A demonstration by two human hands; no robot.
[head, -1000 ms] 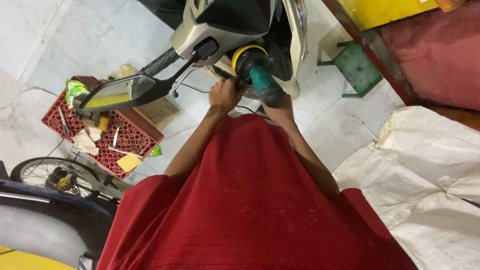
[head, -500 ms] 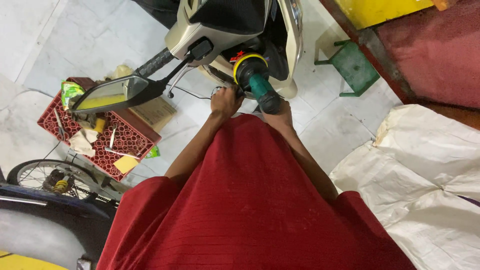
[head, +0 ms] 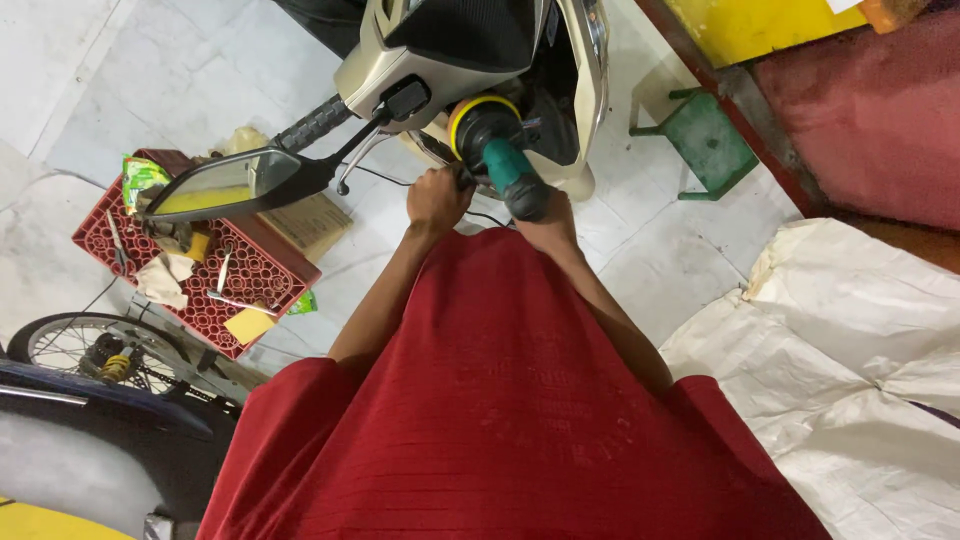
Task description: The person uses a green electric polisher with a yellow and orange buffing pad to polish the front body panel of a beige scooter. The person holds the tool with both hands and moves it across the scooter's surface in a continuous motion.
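- A red shirt (head: 500, 400) filled the near view, both arms reaching far toward a scooter (head: 470, 50).
- The right hand (head: 548, 222) was wrapped tight around the green body of a polisher (head: 500, 155), mostly hidden beneath it.
- The left hand (head: 438, 197) was fisted on the polisher's side handle, just left of the tool.
- The polisher's yellow-rimmed pad pressed against the scooter's beige panel.
- Left lay a red crate (head: 200, 270) below the mirror (head: 235, 185); far right stood a green stool (head: 705, 140).
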